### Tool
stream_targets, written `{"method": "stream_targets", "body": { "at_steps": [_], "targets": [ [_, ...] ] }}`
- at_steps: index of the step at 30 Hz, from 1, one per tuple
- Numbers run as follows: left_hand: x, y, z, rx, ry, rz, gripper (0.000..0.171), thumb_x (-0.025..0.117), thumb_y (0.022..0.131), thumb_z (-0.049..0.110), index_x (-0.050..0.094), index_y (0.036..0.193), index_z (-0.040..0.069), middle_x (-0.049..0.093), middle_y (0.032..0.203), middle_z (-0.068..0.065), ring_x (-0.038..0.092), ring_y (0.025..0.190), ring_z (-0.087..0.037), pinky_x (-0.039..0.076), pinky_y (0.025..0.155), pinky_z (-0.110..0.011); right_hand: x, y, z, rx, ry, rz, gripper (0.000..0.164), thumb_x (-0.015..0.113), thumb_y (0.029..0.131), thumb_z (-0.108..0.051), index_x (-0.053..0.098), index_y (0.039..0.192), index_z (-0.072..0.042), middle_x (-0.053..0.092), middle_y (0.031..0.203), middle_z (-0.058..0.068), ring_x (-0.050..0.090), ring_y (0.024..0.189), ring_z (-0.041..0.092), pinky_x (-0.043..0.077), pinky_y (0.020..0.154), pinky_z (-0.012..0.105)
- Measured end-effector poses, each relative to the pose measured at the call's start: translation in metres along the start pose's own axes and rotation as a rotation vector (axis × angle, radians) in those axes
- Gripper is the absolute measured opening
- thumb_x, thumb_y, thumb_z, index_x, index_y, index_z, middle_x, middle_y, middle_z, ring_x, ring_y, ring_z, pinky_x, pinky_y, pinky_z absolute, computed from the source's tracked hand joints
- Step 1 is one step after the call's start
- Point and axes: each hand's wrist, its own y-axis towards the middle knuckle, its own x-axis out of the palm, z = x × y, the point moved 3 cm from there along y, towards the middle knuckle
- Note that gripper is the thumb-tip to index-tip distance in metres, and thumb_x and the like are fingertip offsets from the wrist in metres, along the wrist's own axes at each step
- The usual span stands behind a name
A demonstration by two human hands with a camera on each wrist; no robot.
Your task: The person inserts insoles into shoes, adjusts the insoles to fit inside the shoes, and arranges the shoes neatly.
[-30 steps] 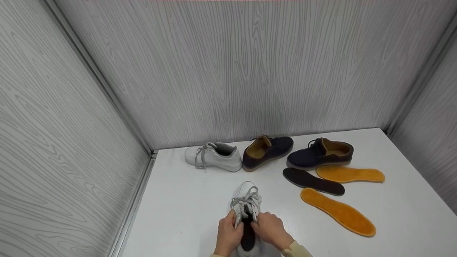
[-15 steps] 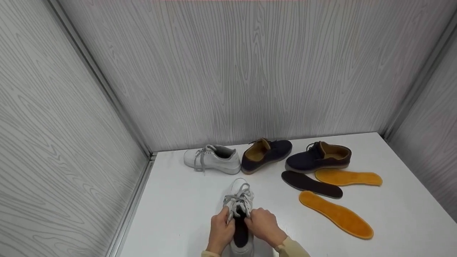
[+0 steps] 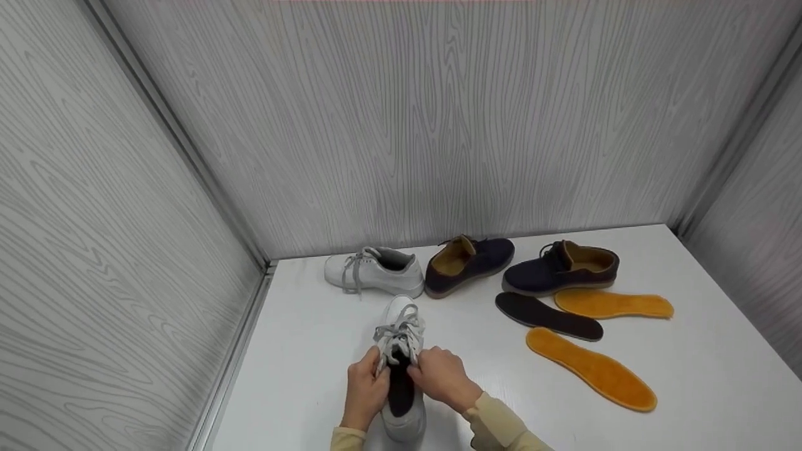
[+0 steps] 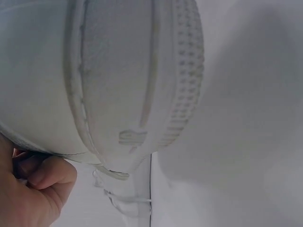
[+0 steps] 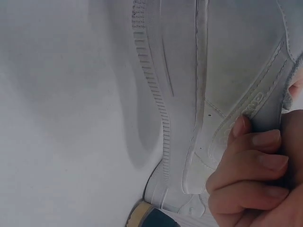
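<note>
A white sneaker (image 3: 404,421) with loose grey laces points away from me at the front of the table, a dark insole (image 3: 401,393) visible inside it. My left hand (image 3: 365,389) grips the left edge of its opening near the laces. On the opposite edge, my right hand (image 3: 443,378) pinches the collar between thumb and curled fingers. The left wrist view shows the sneaker's heel (image 4: 118,71) close up, with my curled left fingers beside the collar. Along the shoe's side (image 5: 236,61), the right wrist view shows my right fingers folded over the upper edge.
Another white sneaker (image 3: 376,274) lies along the back wall, beside two dark blue shoes (image 3: 479,266) (image 3: 539,275) with tan linings. On the right lie a dark insole (image 3: 551,317) and two orange insoles (image 3: 617,304) (image 3: 592,369). Wood-patterned panels (image 3: 401,125) enclose the table (image 3: 301,351).
Both hands have moved left and away from me, carrying the white sneaker with them. Their grip on its collar stays the same. The other shoes and insoles have not been moved.
</note>
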Motion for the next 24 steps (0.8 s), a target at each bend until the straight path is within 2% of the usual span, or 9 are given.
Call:
{"method": "stream_targets", "body": {
  "at_steps": [8, 13, 18, 20, 24],
  "targets": [
    [-0.017, 0.003, -0.021, 0.010, 0.005, -0.003, 0.028, 0.057, 0.073, -0.009, 0.044, 0.070, 0.015, 0.025, 0.054, 0.017, 0.024, 0.047, 0.001, 0.023, 0.044, -0.018, 0.011, 0.009, -0.011, -0.045, 0.046, -0.037, 0.038, 0.058, 0.086, -0.032, 0.041, 0.054, -0.018, 0.040, 0.050, -0.007, 0.038, 0.044, 0.010, 0.033, 0.041, 0.029],
    [-0.023, 0.001, -0.035, -0.051, 0.016, -0.024, 0.026, 0.057, 0.076, -0.007, 0.045, 0.071, 0.015, 0.027, 0.054, 0.015, 0.026, 0.046, -0.001, 0.024, 0.044, -0.019, 0.019, 0.013, -0.017, -0.071, 0.034, -0.079, 0.036, 0.056, 0.089, -0.032, 0.047, 0.058, -0.016, 0.043, 0.052, -0.006, 0.040, 0.045, 0.010, 0.034, 0.042, 0.029],
    [-0.030, 0.002, -0.049, -0.107, 0.000, 0.003, 0.025, 0.058, 0.077, -0.005, 0.047, 0.071, 0.016, 0.029, 0.053, 0.014, 0.026, 0.046, -0.003, 0.025, 0.045, -0.020, 0.027, 0.019, -0.025, -0.094, 0.011, -0.077, 0.034, 0.053, 0.093, -0.031, 0.053, 0.064, -0.014, 0.045, 0.055, -0.006, 0.042, 0.046, 0.009, 0.035, 0.042, 0.027],
    [-0.032, 0.004, -0.054, -0.102, -0.010, 0.015, 0.026, 0.058, 0.076, -0.006, 0.045, 0.070, 0.015, 0.028, 0.054, 0.013, 0.025, 0.047, -0.003, 0.024, 0.045, -0.020, 0.030, 0.022, -0.027, -0.098, 0.000, -0.067, 0.034, 0.052, 0.094, -0.031, 0.052, 0.064, -0.015, 0.045, 0.055, -0.006, 0.041, 0.046, 0.009, 0.034, 0.042, 0.026],
    [-0.034, 0.007, -0.061, -0.047, -0.035, 0.018, 0.028, 0.058, 0.074, -0.009, 0.040, 0.068, 0.012, 0.024, 0.056, 0.012, 0.022, 0.048, -0.003, 0.023, 0.046, -0.020, 0.033, 0.027, -0.029, -0.111, -0.013, -0.022, 0.035, 0.052, 0.094, -0.029, 0.050, 0.062, -0.015, 0.043, 0.054, -0.006, 0.039, 0.045, 0.009, 0.033, 0.041, 0.027]
  ]
}}
